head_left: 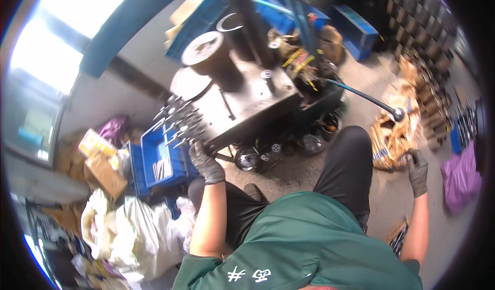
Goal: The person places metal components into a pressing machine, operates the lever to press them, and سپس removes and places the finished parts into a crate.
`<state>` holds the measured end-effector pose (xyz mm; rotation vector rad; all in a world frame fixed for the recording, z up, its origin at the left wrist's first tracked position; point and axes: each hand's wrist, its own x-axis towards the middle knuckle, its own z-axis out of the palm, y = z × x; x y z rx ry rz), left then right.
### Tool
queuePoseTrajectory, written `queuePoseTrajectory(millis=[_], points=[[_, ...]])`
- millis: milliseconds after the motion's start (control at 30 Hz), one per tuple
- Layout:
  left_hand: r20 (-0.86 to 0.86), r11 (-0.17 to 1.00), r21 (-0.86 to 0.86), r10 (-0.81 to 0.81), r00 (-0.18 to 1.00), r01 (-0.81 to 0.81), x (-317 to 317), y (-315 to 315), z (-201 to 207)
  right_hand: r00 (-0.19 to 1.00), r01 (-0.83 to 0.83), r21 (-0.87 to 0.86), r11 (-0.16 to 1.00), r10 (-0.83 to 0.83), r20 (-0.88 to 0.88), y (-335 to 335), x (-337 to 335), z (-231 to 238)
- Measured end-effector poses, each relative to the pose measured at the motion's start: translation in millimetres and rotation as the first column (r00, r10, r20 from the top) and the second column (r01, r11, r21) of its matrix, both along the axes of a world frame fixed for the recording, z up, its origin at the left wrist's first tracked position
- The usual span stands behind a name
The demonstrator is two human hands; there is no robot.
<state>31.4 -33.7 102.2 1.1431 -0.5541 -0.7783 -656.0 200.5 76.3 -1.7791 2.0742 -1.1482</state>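
Observation:
My left hand (207,166), in a grey work glove, is at the near left corner of a metal machine table (247,112). Its fingers stretch toward a heap of slender metal parts with rounded ends (181,121) on that corner, and I see nothing held in it. Off to the right, my right hand (418,173), also gloved, has its fingers curled together beside a torn tan woven sack (397,130). Whatever those fingers may hold is hidden. A dark cylinder with a pale round top (204,48) stands on the table.
A lever with a ball knob (398,114) juts from the machine toward the sack. Blue bins (157,161) and white bags (142,233) sit at the left. Stacked metal pieces (420,22) and a purple bag (460,179) lie to the right. Round metal parts (247,159) are under the table.

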Motion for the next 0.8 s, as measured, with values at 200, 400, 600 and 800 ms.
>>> queuePoseTrajectory(millis=[200,400,600,800], points=[[-0.509,0.973,0.177,0.22,0.832,-0.148,58.2,-7.3,29.1,0.667,-0.703,0.033,0.71,0.675,-0.315,-132.4,205.9,164.3],[-0.606,0.966,0.131,-0.102,0.789,0.225,65.9,-25.2,40.2,0.572,-0.805,-0.051,0.591,0.752,-0.328,-223.2,294.8,148.1],[-0.755,0.945,-0.001,-0.215,0.619,0.326,85.7,-46.3,16.1,0.759,-0.607,-0.208,0.768,0.481,-0.438,-309.9,366.6,104.9],[-0.806,0.908,-0.147,-0.339,0.485,0.391,95.1,-50.1,4.0,0.836,-0.373,-0.302,0.877,0.176,-0.52,-364.4,389.8,80.4]])
